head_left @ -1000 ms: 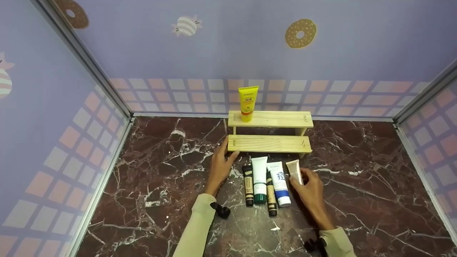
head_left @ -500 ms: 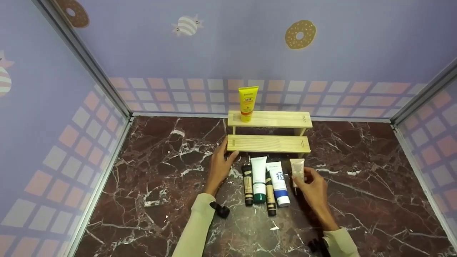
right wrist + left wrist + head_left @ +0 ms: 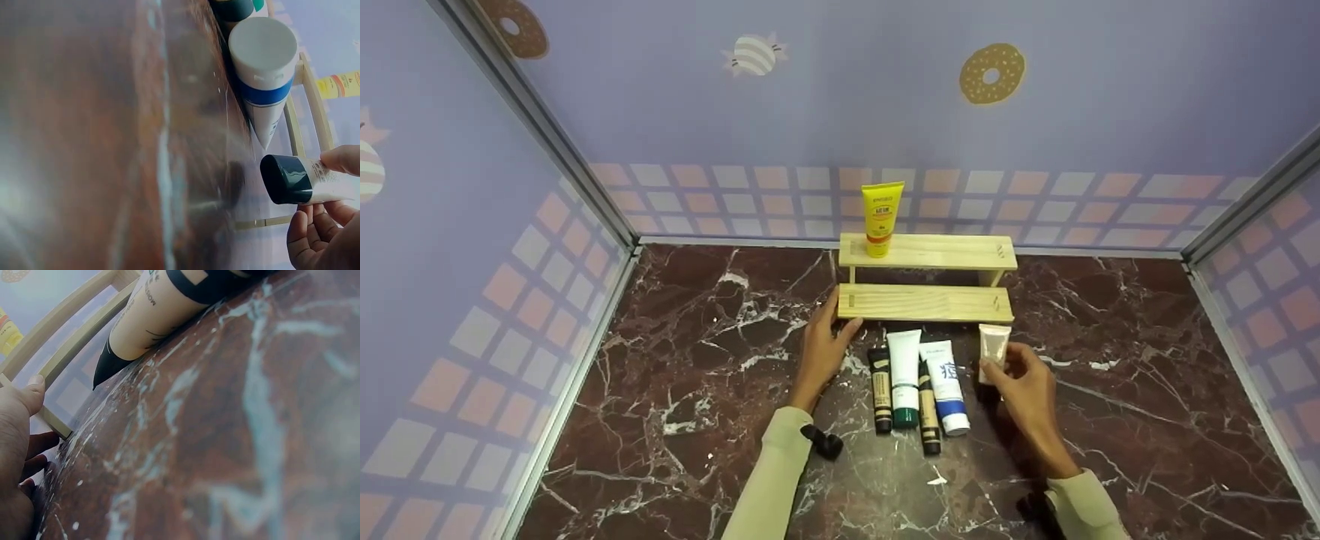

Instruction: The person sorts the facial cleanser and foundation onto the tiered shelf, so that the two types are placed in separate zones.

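Note:
My right hand [image 3: 1027, 382] pinches a small beige tube [image 3: 994, 343] between thumb and fingers, upright and off the table. Its black cap [image 3: 286, 179] points down in the right wrist view. My left hand [image 3: 823, 351] holds the left end of a two-tier wooden rack [image 3: 922, 301], thumb at the front edge and fingers round the side. A yellow tube [image 3: 880, 217] stands on the rack's upper shelf. In front of the rack lie a white tube with a green cap [image 3: 905, 375], a white tube with a blue band [image 3: 946, 382] and two beige-and-black tubes [image 3: 882, 390].
The dark red marble-patterned table [image 3: 697, 465] runs under everything. A purple patterned back wall [image 3: 1095, 150] rises close behind the rack, with side walls at left and right. The lying tubes sit between my two hands.
My right hand has raised the beige tube from beside the lying tubes, tipped it upright and carried it right and toward the rack. My left hand stays at the rack.

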The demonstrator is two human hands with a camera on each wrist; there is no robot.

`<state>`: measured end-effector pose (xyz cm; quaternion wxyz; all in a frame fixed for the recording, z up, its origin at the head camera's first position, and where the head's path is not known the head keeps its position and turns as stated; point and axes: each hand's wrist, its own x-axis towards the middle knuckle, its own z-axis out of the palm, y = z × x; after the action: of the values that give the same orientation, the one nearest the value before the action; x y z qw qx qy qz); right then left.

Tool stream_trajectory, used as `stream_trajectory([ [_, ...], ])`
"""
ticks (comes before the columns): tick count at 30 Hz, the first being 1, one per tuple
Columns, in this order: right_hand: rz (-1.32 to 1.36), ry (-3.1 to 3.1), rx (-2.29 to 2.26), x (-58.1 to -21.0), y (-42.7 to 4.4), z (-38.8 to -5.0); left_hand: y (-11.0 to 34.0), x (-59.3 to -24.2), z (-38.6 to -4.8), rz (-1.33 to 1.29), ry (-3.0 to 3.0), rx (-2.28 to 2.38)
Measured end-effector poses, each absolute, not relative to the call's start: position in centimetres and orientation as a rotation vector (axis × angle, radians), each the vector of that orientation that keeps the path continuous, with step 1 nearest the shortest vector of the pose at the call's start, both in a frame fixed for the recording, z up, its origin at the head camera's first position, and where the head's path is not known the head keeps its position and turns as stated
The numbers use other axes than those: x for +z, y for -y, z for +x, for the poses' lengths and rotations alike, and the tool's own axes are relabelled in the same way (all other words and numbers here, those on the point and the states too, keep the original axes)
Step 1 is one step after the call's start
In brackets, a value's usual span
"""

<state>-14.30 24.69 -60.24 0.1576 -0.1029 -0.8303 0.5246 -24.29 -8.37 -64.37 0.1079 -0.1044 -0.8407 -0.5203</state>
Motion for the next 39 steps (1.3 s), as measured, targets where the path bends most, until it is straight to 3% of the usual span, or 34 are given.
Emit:
stream_trajectory([
  [39,-0.053,2.361,1.489,-56.0,-22.1,-20.2,8.2,-64.3,-24.2,-0.273,2.500,-1.483],
])
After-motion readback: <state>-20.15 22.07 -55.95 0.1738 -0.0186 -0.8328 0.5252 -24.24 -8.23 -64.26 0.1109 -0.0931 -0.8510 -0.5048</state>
